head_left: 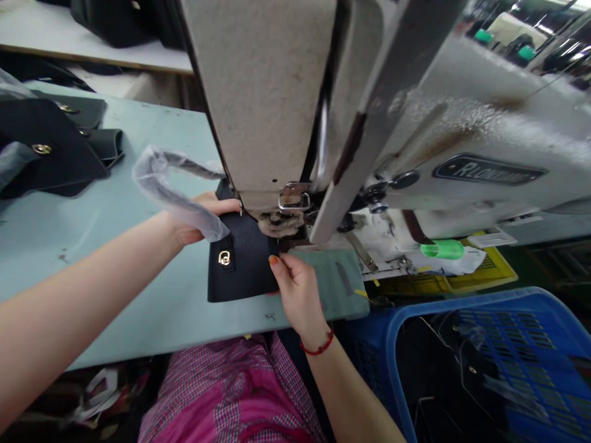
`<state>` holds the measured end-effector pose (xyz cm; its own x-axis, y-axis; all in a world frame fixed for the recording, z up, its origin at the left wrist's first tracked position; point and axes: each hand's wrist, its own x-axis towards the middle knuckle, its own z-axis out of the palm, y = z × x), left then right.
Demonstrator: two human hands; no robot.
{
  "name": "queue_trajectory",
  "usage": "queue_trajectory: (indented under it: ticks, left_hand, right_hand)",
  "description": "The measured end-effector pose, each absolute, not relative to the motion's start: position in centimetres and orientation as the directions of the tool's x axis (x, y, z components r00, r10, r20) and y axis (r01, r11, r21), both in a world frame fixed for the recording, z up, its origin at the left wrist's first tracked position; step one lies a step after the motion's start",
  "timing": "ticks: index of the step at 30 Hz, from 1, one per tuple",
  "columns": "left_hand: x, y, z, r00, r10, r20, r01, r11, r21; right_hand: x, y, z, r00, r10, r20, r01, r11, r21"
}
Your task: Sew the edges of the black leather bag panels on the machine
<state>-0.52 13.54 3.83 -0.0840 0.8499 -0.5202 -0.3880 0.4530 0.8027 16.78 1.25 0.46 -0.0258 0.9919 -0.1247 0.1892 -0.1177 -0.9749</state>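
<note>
Two hands hold a black bag (242, 261) under a sewing machine (295, 111).

The bag lies flat on the pale table (92, 258), with its top edge under the machine. It looks light but stiff, and its leather may be a little slippery. The right hand (298, 289) is clamped on its side edge, and the left hand (203, 218) grips the upper corner, apart from the right, beneath a soft plastic-wrapped strap (178, 191). These edges seem the best places to hold, away from the gold clasp (225, 258).
</note>
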Motion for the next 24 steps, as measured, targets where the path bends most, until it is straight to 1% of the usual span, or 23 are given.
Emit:
queue_trajectory:
  ticks: [3,5,7,10,11,13,14,16,17,18,21,24]
  left_hand:
    - [-1.6,13.8,2.2,0.028,0.822,-0.569,-0.358,0.54,0.762]
    - [-2.6,12.8,0.8,0.05,0.828,-0.558,-0.385,0.532,0.754]
    - [-3.4,10.5,-0.4,0.03,0.827,-0.562,-0.452,0.513,0.73]
    - [-3.3,4.5,-1.5,-0.019,0.782,-0.624,-0.611,0.485,0.626]
    - [-2.8,2.4,-1.8,-0.075,0.758,-0.648,-0.66,0.449,0.602]
    - [-1.1,-1.3,-1.9,-0.073,0.791,-0.608,-0.734,0.37,0.57]
    - [-0.1,-2.6,-1.8,-0.023,0.819,-0.574,-0.748,0.367,0.553]
    - [1.9,-3.7,-1.5,0.038,0.874,-0.485,-0.739,0.351,0.575]
    - [2.8,-3.6,-1.2,0.062,0.882,-0.467,-0.719,0.364,0.592]
    - [3.6,-3.2,-1.0,0.07,0.879,-0.472,-0.69,0.384,0.613]
    - [4.6,-1.5,-0.6,0.029,0.83,-0.557,-0.602,0.459,0.653]
    - [4.4,-0.7,-1.1,-0.054,0.83,-0.555,-0.534,0.446,0.719]
  right_hand:
    - [16.7,0.1,0.4,-0.077,0.97,-0.229,0.048,-0.226,-0.973]
    - [16.6,-0.6,0.4,-0.103,0.961,-0.258,-0.018,-0.261,-0.965]
    - [16.5,-1.1,0.4,-0.116,0.957,-0.266,-0.082,-0.277,-0.958]
    - [16.5,-1.5,0.4,-0.137,0.951,-0.276,-0.149,-0.295,-0.944]
    - [16.6,-1.6,0.4,-0.155,0.948,-0.276,-0.165,-0.301,-0.939]
    - [16.7,-1.6,0.5,-0.191,0.943,-0.274,-0.192,-0.31,-0.931]
    - [16.7,-1.6,0.5,-0.201,0.941,-0.271,-0.2,-0.311,-0.929]
    - [16.8,-1.7,0.7,-0.201,0.942,-0.27,-0.204,-0.31,-0.929]
    - [16.8,-1.8,0.7,-0.198,0.943,-0.268,-0.199,-0.306,-0.931]
    - [16.9,-1.9,0.8,-0.196,0.944,-0.264,-0.194,-0.301,-0.934]
    - [17.1,-2.4,1.1,-0.2,0.946,-0.253,-0.166,-0.288,-0.943]
    - [17.4,-3.0,1.2,-0.207,0.946,-0.25,-0.123,-0.279,-0.952]
